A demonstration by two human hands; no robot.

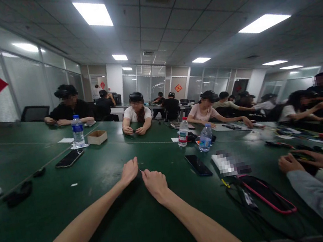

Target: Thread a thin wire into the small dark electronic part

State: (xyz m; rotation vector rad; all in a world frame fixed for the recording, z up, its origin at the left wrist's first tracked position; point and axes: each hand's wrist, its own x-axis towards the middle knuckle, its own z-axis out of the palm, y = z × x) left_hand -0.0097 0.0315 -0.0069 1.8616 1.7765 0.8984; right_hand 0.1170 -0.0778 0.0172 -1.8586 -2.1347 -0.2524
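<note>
Looks like the right hand (155, 183) is pinching a thin bit (140, 171) at 12 o'clock; can't tell if the left hand (130, 171) is gripping too. Loose pinch, and you're risking a drop.

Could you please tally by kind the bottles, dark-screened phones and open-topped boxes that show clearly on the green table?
Bottles: 3
Dark-screened phones: 2
Open-topped box: 1
Total: 6

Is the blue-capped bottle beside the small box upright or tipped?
Upright: the bottle stands on its base, with its blue cap at the top.
</note>
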